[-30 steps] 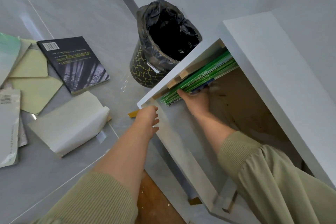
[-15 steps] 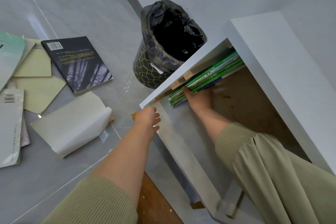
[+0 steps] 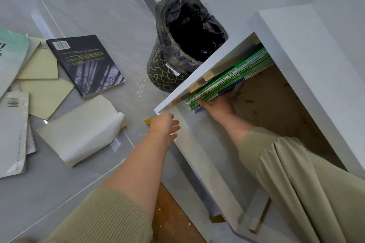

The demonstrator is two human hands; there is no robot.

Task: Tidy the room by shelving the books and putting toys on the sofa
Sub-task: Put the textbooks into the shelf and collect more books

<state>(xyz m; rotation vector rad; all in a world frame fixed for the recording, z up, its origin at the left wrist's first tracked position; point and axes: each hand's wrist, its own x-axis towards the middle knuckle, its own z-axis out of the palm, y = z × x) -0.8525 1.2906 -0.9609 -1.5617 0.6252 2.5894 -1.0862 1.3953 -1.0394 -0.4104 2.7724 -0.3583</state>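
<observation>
A white shelf unit point(image 3: 308, 61) stands open at the right. Several thin green books point(image 3: 237, 71) lean against its left inner wall. My right hand point(image 3: 219, 106) reaches inside and presses flat against the side of that stack, thumb at the front edge of the books. My left hand point(image 3: 164, 126) rests with relaxed fingers at the shelf's front left edge and holds nothing. On the floor to the left lie a black book point(image 3: 87, 63), a white book with a curled cover point(image 3: 79, 130), pale green notebooks point(image 3: 43, 92) and a grey-white book point(image 3: 11, 134). No toys or sofa are in view.
A black bin with a gold pattern and a black liner point(image 3: 183, 45) stands against the wall, just left of the shelf. A teal-covered book point(image 3: 9, 51) lies at the far left edge. Grey tile floor lies between the books and the bin.
My right hand has stayed pressed on the green books, which now sit closer against the shelf wall. My left hand has barely moved. The view has shifted slightly.
</observation>
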